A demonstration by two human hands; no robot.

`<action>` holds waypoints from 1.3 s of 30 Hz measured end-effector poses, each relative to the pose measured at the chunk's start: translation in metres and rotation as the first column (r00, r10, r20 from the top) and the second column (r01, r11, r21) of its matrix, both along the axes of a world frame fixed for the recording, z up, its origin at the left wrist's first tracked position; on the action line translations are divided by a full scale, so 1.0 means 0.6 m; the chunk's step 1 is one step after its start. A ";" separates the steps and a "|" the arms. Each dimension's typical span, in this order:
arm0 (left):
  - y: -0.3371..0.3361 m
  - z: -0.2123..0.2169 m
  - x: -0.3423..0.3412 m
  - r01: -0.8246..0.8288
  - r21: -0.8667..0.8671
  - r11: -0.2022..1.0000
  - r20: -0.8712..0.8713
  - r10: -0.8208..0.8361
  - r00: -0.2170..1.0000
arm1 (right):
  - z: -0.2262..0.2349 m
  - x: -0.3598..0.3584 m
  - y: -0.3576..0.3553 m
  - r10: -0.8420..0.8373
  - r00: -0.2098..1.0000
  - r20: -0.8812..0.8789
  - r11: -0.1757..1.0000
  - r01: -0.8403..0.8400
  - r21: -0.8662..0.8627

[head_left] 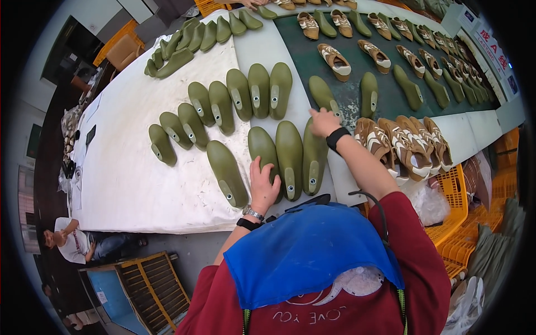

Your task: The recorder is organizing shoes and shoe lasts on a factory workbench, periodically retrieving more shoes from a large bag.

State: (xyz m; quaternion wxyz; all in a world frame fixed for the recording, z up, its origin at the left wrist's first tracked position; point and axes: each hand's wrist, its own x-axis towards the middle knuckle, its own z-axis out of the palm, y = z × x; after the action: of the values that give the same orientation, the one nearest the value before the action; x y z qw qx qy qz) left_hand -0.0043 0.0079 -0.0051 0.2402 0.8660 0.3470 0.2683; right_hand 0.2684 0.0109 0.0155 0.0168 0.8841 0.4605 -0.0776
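Now your left hand lies flat, fingers spread and grasping nothing, on a green last at the centre of the frame, first in a close row of three lasts on the white desk. Your right hand, fingers loosely open, touches the toe of the third last, just beside the brown shoes at right centre.
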 end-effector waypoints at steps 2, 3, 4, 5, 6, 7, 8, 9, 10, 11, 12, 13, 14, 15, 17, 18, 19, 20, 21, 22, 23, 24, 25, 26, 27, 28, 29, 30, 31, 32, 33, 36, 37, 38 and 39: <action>0.012 0.004 -0.017 0.024 -0.012 1.000 0.013 -0.024 1.000 | 0.009 -0.045 -0.016 0.144 0.944 -0.296 0.989 -0.123 0.087; 0.023 0.010 -0.030 0.034 0.027 0.999 -0.018 -0.033 0.999 | 0.013 -0.058 -0.029 0.169 0.927 -0.335 0.985 -0.143 0.099; 0.037 0.019 -0.044 0.044 0.064 0.997 -0.051 -0.041 0.998 | 0.013 -0.071 -0.044 0.193 0.907 -0.375 0.980 -0.163 0.110; 0.058 0.031 -0.063 -0.016 0.139 0.990 -0.038 0.022 0.999 | 0.011 -0.082 -0.062 0.220 0.908 -0.357 0.972 -0.173 0.159; 0.080 0.043 -0.081 -0.069 0.209 0.975 -0.017 0.074 0.997 | 0.016 -0.089 -0.083 0.175 0.894 -0.412 0.982 -0.129 0.137; 0.098 0.044 -0.105 -0.187 0.273 0.944 -0.054 0.209 0.976 | 0.007 -0.098 -0.100 0.153 0.911 -0.383 0.981 -0.093 0.170; 0.116 0.036 -0.126 -0.295 0.338 0.894 -0.081 0.340 0.937 | -0.007 -0.102 -0.114 0.126 0.927 -0.354 0.978 -0.056 0.203; 0.134 0.008 -0.157 -0.308 0.343 0.887 -0.081 0.355 0.931 | -0.019 -0.103 -0.119 0.074 0.860 -0.504 0.979 0.034 0.201; 0.150 -0.032 -0.192 -0.410 -0.102 0.906 0.011 0.413 0.911 | -0.024 -0.111 -0.121 0.096 0.857 -0.506 0.978 0.013 0.208; 0.158 -0.055 -0.208 -0.379 -0.533 0.757 0.076 0.489 0.869 | -0.030 -0.115 -0.124 0.091 0.816 -0.572 0.961 0.080 0.266; 0.150 -0.052 -0.192 -0.373 -0.534 0.759 0.076 0.482 0.873 | -0.040 -0.112 -0.128 0.074 0.770 -0.634 0.936 0.166 0.311; 0.129 -0.037 -0.162 -0.289 -0.640 0.712 0.090 0.444 0.892 | -0.050 -0.112 -0.133 0.056 0.776 -0.628 0.936 0.178 0.303; 0.108 -0.022 -0.142 -0.211 -0.732 0.648 0.108 0.417 0.903 | -0.050 -0.118 -0.133 0.058 0.775 -0.630 0.935 0.179 0.306; 0.097 -0.011 -0.133 -0.142 -0.789 0.598 0.128 0.386 0.914 | -0.047 -0.127 -0.131 0.051 0.801 -0.596 0.943 0.158 0.293; 0.082 -0.031 -0.133 -0.090 -0.787 0.611 0.131 0.307 0.943 | -0.041 -0.142 -0.122 0.063 0.826 -0.560 0.939 0.140 0.313; 0.069 -0.025 -0.116 -0.093 -0.784 0.614 0.122 0.299 0.946 | -0.044 -0.138 -0.122 0.066 0.827 -0.559 0.938 0.139 0.317; 0.057 -0.029 -0.106 -0.110 -0.775 0.622 0.143 0.342 0.929 | -0.045 -0.137 -0.121 0.061 0.822 -0.567 0.934 0.152 0.322; 0.049 -0.034 -0.101 -0.127 -0.767 0.630 0.165 0.384 0.908 | -0.046 -0.137 -0.120 0.057 0.817 -0.574 0.930 0.165 0.327; 0.049 -0.045 -0.105 -0.134 -0.762 0.634 0.166 0.391 0.905 | -0.049 -0.142 -0.120 0.060 0.829 -0.557 0.923 0.166 0.346; 0.052 -0.054 -0.108 -0.121 -0.729 0.674 0.206 0.384 0.900 | -0.048 -0.144 -0.120 0.072 0.829 -0.555 0.922 0.158 0.355; 0.053 -0.062 -0.114 -0.109 -0.694 0.711 0.244 0.375 0.894 | -0.047 -0.148 -0.121 0.084 0.835 -0.544 0.918 0.147 0.368; 0.049 -0.056 -0.109 -0.103 -0.693 0.714 0.247 0.370 0.896 | -0.049 -0.146 -0.126 0.081 0.843 -0.532 0.915 0.150 0.376; 0.043 -0.037 -0.100 -0.235 -0.386 0.892 0.127 0.304 0.944 | -0.051 -0.144 -0.130 0.077 0.865 -0.496 0.903 0.151 0.403; 0.039 -0.018 -0.091 -0.278 -0.017 0.960 -0.012 0.278 0.960 | -0.054 -0.141 -0.133 0.066 0.867 -0.493 0.900 0.162 0.404; 0.037 0.001 -0.081 -0.262 -0.014 0.965 -0.010 0.262 0.965 | -0.053 -0.140 -0.136 0.059 0.875 -0.480 0.900 0.162 0.405; 0.036 0.019 -0.071 -0.163 0.080 0.983 -0.054 0.168 0.984 | -0.050 -0.140 -0.142 0.040 0.883 -0.467 0.900 0.171 0.402; 0.034 0.031 -0.060 -0.052 0.167 0.985 -0.106 0.070 0.992 | -0.049 -0.142 -0.139 0.062 0.883 -0.464 0.890 0.162 0.427; 0.034 0.038 -0.052 -0.035 0.251 0.967 -0.098 0.061 0.993 | -0.046 -0.144 -0.135 0.071 0.884 -0.461 0.879 0.163 0.449; 0.035 0.044 -0.047 0.003 0.293 0.956 -0.184 0.054 0.981 | -0.055 -0.147 -0.132 0.096 0.901 -0.424 0.855 0.144 0.499; 0.036 0.043 -0.046 0.047 0.332 0.942 -0.267 0.046 0.963 | -0.046 -0.148 -0.129 0.115 0.890 -0.440 0.870 0.124 0.478; 0.038 0.035 -0.047 0.046 0.348 0.936 -0.291 0.061 0.955 | -0.039 -0.152 -0.123 0.093 0.894 -0.438 0.888 0.125 0.442; 0.037 0.036 -0.038 0.053 0.365 0.930 -0.308 0.067 0.949 | -0.035 -0.141 -0.135 0.118 0.881 -0.458 0.900 0.099 0.424; 0.038 0.032 -0.038 0.061 0.367 0.928 -0.315 0.062 0.947 | -0.024 -0.137 -0.144 0.150 0.862 -0.485 0.916 0.064 0.397; 0.038 0.029 -0.037 0.068 0.370 0.926 -0.320 0.059 0.946 | -0.012 -0.132 -0.156 0.182 0.839 -0.512 0.928 0.025 0.372; 0.039 0.027 -0.035 0.089 0.367 0.926 -0.316 0.035 0.948 | 0.014 -0.131 -0.174 0.187 0.844 -0.503 0.923 0.024 0.383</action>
State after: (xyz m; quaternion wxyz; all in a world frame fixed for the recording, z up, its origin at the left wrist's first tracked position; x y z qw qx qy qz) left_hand -0.0251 0.0312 0.0109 0.0142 0.9324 0.3109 0.1839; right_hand 0.1898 -0.0932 0.0238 -0.2768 0.7938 0.4908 -0.2286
